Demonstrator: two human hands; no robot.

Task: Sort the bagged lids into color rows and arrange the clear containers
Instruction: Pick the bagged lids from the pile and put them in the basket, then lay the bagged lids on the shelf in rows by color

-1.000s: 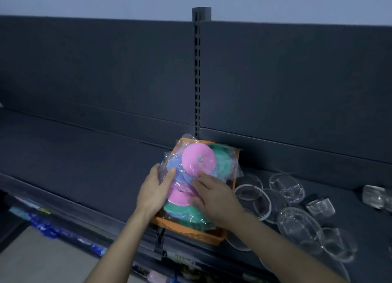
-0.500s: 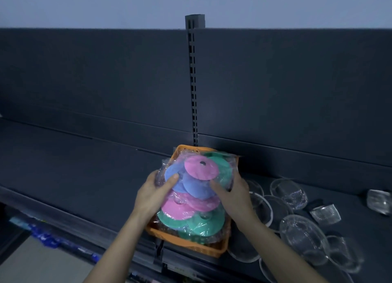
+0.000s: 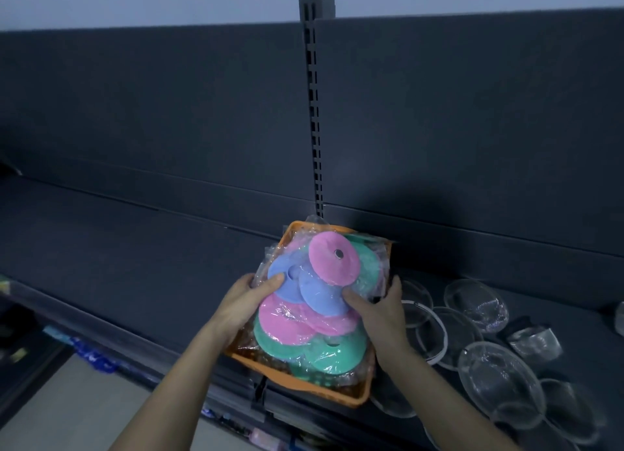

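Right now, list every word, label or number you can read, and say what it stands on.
Nothing here can be read.
On the bagged lids: no print shows.
On the coloured packets below the shelf: too blurred to read.

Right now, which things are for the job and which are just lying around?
For the job: bagged lids, gripped by left hand and right hand; orange basket beneath them; clear containers.
Just lying about: slotted post; blurry packets lower down.

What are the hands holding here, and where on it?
The bagged lids: left hand grips the pile's left side, right hand its right side.
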